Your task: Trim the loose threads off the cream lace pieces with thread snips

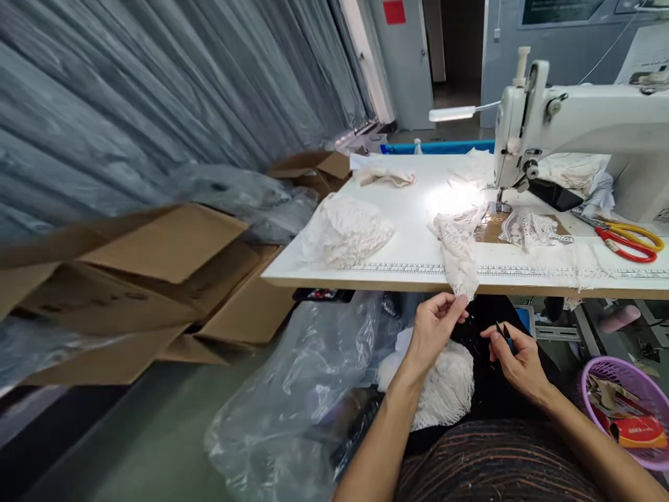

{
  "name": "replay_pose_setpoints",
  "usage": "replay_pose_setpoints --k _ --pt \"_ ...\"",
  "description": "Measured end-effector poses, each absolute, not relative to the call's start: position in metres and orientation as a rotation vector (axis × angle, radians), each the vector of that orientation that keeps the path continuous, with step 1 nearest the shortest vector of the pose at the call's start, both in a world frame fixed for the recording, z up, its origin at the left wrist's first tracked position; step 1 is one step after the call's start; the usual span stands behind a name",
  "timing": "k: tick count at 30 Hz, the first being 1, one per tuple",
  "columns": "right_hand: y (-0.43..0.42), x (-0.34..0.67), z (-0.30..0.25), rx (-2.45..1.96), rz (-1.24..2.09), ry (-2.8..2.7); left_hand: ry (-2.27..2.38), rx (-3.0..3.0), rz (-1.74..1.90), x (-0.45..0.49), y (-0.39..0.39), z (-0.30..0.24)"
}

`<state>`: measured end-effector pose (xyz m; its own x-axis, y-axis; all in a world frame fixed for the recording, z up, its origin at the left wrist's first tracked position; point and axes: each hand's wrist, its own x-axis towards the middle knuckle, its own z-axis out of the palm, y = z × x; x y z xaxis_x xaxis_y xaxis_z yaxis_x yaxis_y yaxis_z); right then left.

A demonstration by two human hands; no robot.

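Observation:
My left hand [437, 322] pinches the lower end of a strip of white lace [457, 254]. The strip hangs over the table's front edge, and its upper part lies on the tabletop near the sewing machine's needle. To the right of it, below the edge, my right hand [517, 359] is closed around small thread snips [506, 336] with dark pointed blades and a bit of blue. The blades point up, apart from the lace. A bundle of fringed white lace [452, 383] rests on my lap, partly behind my left forearm.
A white sewing machine [569, 118] stands on the white table [412, 209]. A lace pile [348, 233] lies left, and red-and-yellow scissors [627, 240] lie right. Cardboard boxes [167, 244] and clear plastic sheeting [308, 390] fill the left side. A purple basket [588, 390] stands at lower right.

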<state>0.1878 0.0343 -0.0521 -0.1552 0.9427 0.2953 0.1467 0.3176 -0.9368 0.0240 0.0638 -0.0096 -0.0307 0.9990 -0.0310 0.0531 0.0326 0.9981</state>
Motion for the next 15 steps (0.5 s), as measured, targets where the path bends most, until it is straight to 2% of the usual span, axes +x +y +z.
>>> replay_pose_setpoints --k 6,15 --pt "0.034 0.196 -0.046 -1.054 0.950 -1.500 1.540 1.467 1.068 0.011 0.026 -0.020" --pt "0.016 0.178 -0.051 -1.050 1.314 -1.673 1.724 1.786 0.937 0.006 -0.055 -0.050"
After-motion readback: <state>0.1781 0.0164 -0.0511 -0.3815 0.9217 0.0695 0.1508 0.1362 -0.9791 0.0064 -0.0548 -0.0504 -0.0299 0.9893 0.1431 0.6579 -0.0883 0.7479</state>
